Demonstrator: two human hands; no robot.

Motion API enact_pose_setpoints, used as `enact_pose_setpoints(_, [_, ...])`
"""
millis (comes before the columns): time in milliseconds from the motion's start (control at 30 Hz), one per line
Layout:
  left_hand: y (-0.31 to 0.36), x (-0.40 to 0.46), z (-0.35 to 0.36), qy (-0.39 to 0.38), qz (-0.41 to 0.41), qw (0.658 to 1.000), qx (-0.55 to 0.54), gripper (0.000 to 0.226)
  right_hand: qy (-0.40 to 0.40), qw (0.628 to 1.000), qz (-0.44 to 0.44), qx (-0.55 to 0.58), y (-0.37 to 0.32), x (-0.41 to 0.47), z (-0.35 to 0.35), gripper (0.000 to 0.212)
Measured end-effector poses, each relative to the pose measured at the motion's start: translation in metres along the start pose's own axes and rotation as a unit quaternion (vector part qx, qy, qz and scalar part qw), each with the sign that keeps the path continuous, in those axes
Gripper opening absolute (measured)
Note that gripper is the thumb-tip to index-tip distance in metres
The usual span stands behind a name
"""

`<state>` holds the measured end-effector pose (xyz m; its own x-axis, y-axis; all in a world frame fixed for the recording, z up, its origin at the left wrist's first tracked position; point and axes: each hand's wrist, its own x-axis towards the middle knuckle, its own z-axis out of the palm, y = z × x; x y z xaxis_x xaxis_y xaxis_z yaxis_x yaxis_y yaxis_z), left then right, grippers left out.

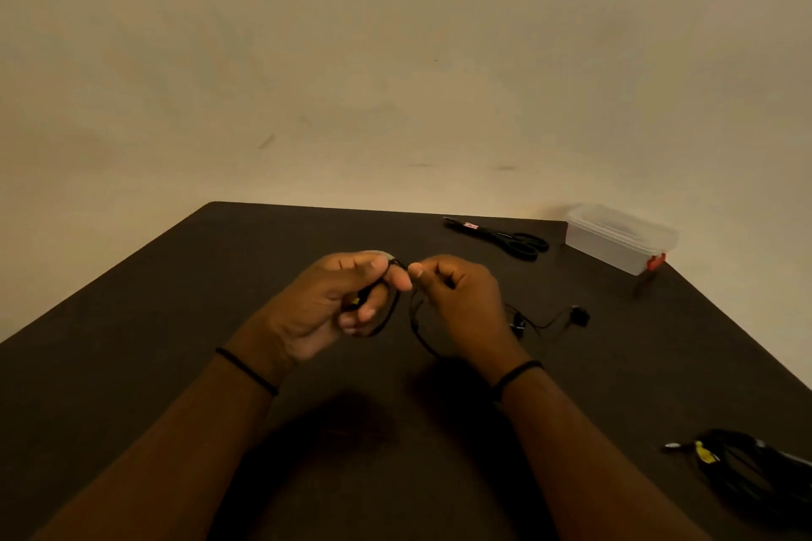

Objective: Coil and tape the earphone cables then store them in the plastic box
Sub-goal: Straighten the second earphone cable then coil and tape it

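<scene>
Above the counter, well short of the box, the left hand grips the coil and the right hand pinches the cable, which looks thin, light and limp, best held at the loops.

Matt dark table, translucent plastic box, black plastic-handled scissors

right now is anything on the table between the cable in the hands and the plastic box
Nothing blocks it. The earphone cable is held by both hands; the plastic box sits far right, lid closed. The scissors lie left of the box, beside the path.
</scene>
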<state>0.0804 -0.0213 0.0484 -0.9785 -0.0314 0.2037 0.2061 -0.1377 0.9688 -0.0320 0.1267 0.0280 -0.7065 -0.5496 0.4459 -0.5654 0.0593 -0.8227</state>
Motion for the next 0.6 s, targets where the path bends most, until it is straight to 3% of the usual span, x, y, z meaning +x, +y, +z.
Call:
enact_pose_setpoints(133, [0.003, 0.004, -0.004, 0.13, 0.068, 0.98, -0.137, 0.03, -0.167, 0.982, 0.076, -0.049, 0.006, -0.006, 0.014, 0.022])
enact_pose_setpoints(233, [0.004, 0.005, -0.014, 0.253, 0.099, 0.951, -0.15, 0.027, -0.248, 0.963, 0.072, -0.081, -0.004, -0.009, 0.023, 0.033])
enact_pose_setpoints(300, [0.003, 0.005, -0.019, 0.308, 0.13, 0.936, -0.114, 0.026, -0.296, 0.949, 0.057, -0.097, -0.016, -0.013, 0.028, 0.036])
enact_pose_setpoints(400, [0.002, 0.005, -0.018, 0.366, 0.156, 0.914, 0.076, 0.025, -0.355, 0.926, 0.027, -0.125, -0.027, -0.019, 0.031, 0.028])
enact_pose_setpoints(500, [-0.002, 0.006, -0.017, 0.335, 0.121, 0.89, 0.285, 0.024, -0.338, 0.936, 0.003, -0.097, -0.036, -0.023, 0.028, 0.021])
enact_pose_setpoints(600, [-0.004, 0.003, -0.015, 0.223, 0.06, 0.898, 0.374, 0.027, -0.234, 0.97, -0.039, -0.046, -0.043, -0.022, 0.015, 0.014])
